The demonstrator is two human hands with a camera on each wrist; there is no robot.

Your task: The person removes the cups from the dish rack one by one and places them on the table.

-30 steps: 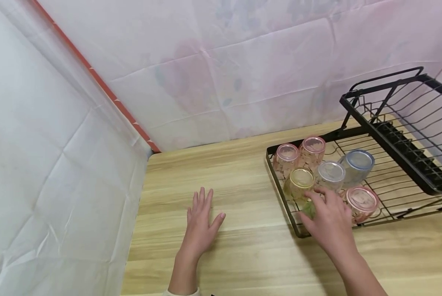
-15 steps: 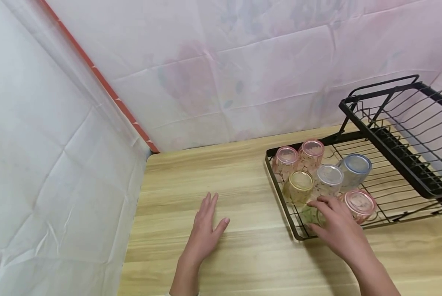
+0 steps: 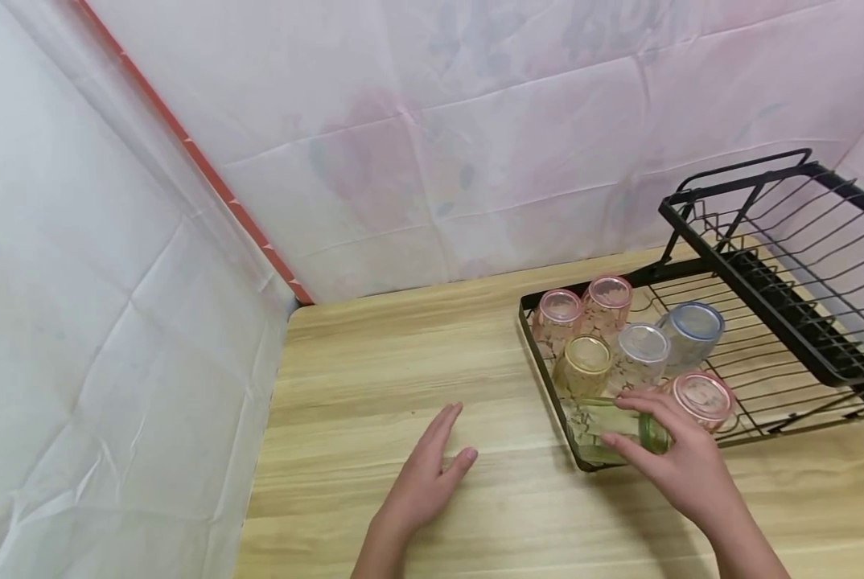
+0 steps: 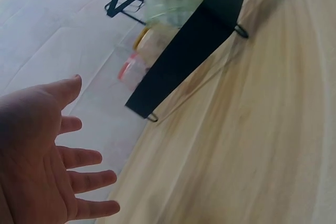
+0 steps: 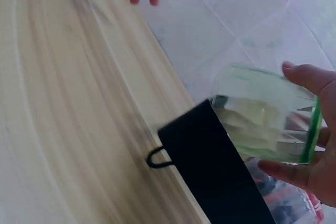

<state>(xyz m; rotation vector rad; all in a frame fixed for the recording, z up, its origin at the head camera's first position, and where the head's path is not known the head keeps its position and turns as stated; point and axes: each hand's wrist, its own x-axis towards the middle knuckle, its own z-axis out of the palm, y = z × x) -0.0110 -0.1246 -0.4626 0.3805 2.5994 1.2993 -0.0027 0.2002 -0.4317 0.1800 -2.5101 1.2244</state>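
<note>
My right hand grips a green glass near its base, thumb on one side and fingers on the other. The glass lies tipped sideways over the front left corner of the black dish rack, its mouth pointing left. In the right wrist view the green glass shows above the rack's dark rim. My left hand hovers over the table left of the rack, fingers extended and thumb apart, holding nothing. Close behind the green glass stands an upside-down yellow glass; a pink glass is right beside my right fingers.
Upside down in the rack are also a clear glass, a blue-rimmed glass and two pink glasses at the back left. A raised wire tier overhangs the rack's right part. Cloth walls border the wooden table.
The green glass, formerly upside down in my right hand, has come up and tipped onto its side, mouth to the left. My left hand has shifted right, toward the rack.
</note>
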